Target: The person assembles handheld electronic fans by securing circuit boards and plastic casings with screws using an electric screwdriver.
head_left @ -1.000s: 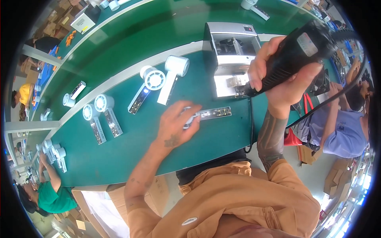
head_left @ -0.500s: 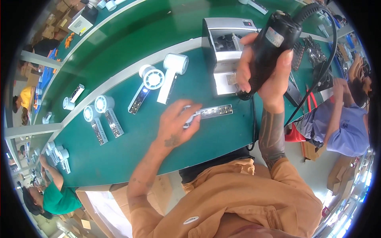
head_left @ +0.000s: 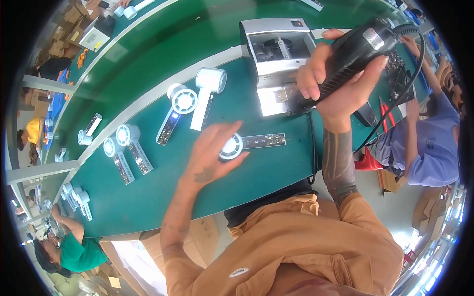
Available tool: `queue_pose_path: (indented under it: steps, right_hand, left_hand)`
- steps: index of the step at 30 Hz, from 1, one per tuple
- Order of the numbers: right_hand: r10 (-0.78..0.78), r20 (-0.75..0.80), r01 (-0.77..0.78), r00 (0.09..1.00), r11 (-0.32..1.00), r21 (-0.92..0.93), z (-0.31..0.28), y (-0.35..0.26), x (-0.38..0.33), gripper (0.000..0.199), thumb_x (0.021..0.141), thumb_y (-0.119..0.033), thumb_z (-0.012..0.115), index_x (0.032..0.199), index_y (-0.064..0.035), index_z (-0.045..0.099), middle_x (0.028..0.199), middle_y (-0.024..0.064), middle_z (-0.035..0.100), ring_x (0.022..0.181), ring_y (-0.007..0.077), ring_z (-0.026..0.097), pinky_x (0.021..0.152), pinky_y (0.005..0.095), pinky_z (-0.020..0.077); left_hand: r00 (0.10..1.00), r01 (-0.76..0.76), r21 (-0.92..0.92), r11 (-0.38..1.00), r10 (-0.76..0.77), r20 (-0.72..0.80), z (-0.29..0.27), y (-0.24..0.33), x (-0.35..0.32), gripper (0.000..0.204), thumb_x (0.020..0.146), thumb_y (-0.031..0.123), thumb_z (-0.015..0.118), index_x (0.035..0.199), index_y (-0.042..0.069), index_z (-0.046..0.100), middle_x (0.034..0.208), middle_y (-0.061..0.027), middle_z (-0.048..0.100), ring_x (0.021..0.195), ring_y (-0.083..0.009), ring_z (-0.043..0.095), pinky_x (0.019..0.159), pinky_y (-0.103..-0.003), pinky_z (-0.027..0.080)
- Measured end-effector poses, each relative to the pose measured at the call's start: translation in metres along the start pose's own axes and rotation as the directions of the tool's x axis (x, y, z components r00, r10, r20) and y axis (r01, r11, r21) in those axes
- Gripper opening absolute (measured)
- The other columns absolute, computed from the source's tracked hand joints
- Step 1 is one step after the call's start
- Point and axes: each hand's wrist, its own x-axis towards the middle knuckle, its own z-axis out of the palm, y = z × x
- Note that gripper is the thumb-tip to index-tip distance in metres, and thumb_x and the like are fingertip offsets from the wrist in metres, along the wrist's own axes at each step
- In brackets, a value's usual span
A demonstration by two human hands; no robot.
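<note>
In the head view, a silver machine (head_left: 281,67) stands on the green desk (head_left: 153,200). On the person's side of the machine, slightly to its left, a white handheld fan (head_left: 256,141) lies with its handle pointing right and a circuit board showing. The person's left hand (head_left: 207,153) curves around the fan's round head, its grip spread, thumb and fingers apart; whether they touch the head cannot be told. At the machine's right front, the right hand (head_left: 345,101) has its grip wrapped about a black power tool (head_left: 355,56), held tilted. Left of the machine are a fan with a lit blue light (head_left: 168,129) and, farther left, a pair of fans (head_left: 142,155). Red-handled pliers (head_left: 384,113) lie to the machine's right.
</note>
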Motion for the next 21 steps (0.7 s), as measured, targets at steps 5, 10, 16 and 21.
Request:
queue_pose_path:
  steps: [5,10,16,21]
  right_hand:
    - [-0.006,0.042,-0.005,0.999,0.966,0.257,0.001,0.004,-0.005,0.089,0.092,-0.080,0.021,0.126,-0.0023,0.048,0.067,0.0062,0.048,0.041,0.0159,0.041,0.041,0.0319,0.0372]
    - [0.018,0.078,-0.038,0.997,0.962,0.269,0.015,0.009,-0.019,0.093,0.090,-0.083,0.019,0.129,-0.0030,0.047,0.069,0.0061,0.049,0.043,0.0162,0.044,0.042,0.0321,0.0386]
    - [0.019,0.174,-0.073,0.985,0.948,0.311,0.025,0.020,-0.031,0.099,0.087,-0.087,0.021,0.134,-0.0028,0.044,0.071,0.0082,0.051,0.045,0.0176,0.049,0.043,0.0331,0.0419]
    - [0.075,0.126,-0.106,0.989,0.960,0.259,0.032,0.023,-0.033,0.103,0.084,-0.089,0.029,0.124,0.0042,0.044,0.063,0.0094,0.052,0.043,0.0175,0.051,0.043,0.0310,0.0433]
  left_hand:
    - [1.000,0.021,-0.041,0.999,-0.022,-0.012,0.012,0.005,-0.002,0.070,0.070,0.007,0.086,0.134,0.003,0.058,0.113,-0.0148,0.065,0.103,-0.0305,0.064,0.088,-0.037,0.052]
    - [0.999,0.010,-0.048,0.999,-0.012,-0.050,0.022,0.013,-0.002,0.070,0.070,0.008,0.087,0.133,0.002,0.057,0.113,-0.0159,0.065,0.102,-0.0307,0.064,0.087,-0.037,0.053]
    - [0.997,0.001,-0.033,0.999,-0.003,-0.075,0.023,0.012,-0.004,0.065,0.071,0.011,0.086,0.130,0.001,0.059,0.112,-0.0155,0.065,0.100,-0.0322,0.064,0.084,-0.039,0.053]
    - [0.997,-0.034,-0.002,0.999,0.033,-0.067,0.023,0.009,-0.004,0.069,0.069,0.008,0.086,0.131,0.000,0.058,0.113,-0.0153,0.065,0.100,-0.0312,0.065,0.083,-0.038,0.054]
